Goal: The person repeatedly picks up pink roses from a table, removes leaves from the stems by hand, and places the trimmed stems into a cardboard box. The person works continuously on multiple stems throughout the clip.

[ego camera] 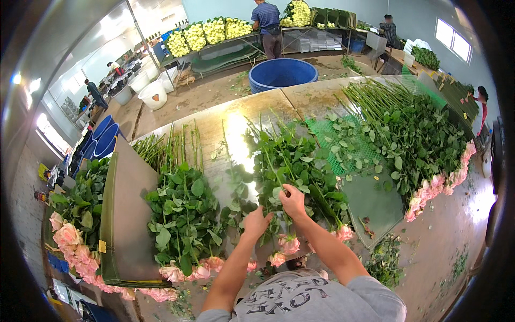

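My right hand [293,201] is closed around the leafy stem of a pink rose [289,244] in the middle of the metal table [209,141]. Just left of it, my left hand [256,222] is among rose leaves [239,181] that look blurred; whether its fingers grip a stem is unclear. Under and beside my right hand spreads a loose heap of rose stems [293,161], blooms towards me. To the left, more pink roses [185,217] lie side by side, heads at the table's near edge.
An upright divider panel [130,213] stands at left, with more roses [76,245] beyond it. Right are green netting [342,141] and a large rose pile [418,137]. A blue tub [283,74] stands past the table. Several people work farther off, one [267,28] by yellow-flower bunches [213,32].
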{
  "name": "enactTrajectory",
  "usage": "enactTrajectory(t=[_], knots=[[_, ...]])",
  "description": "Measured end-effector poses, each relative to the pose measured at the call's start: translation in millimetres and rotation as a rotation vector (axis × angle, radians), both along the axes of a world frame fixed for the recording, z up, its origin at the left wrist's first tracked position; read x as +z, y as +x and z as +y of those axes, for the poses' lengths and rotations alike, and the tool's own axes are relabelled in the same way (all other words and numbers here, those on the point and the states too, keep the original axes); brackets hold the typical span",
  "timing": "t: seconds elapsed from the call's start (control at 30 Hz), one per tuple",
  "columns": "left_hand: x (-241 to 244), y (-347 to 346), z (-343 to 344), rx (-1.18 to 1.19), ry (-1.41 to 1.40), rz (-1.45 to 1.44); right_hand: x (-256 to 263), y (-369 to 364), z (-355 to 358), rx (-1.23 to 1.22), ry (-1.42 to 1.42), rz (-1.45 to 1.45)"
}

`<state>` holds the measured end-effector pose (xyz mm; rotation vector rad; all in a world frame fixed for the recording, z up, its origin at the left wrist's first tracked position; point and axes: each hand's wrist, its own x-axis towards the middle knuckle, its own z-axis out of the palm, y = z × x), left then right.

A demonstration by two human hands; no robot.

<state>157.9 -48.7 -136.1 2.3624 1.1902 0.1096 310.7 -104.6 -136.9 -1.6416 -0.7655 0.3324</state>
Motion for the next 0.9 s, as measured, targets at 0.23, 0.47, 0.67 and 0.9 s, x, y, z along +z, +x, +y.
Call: enactTrajectory(t=[0.23,0.47,0.67,0.9], knots=[[-37,20,5,0.146,-0.108,-0.016,6,19,-30,-0.05,-0.072,-0.024],[-18,1,27,0.353,-0.524,-0.401,1,9,-48,0.054,-0.071,-0.248],[-13,-17,40,0.353,-0.648,-0.615,21,6,-85,0.159,-0.227,-0.336],[-12,-14,43,0.342,-0.804,-0.789,42,13,-120,0.165,-0.32,-0.336]])
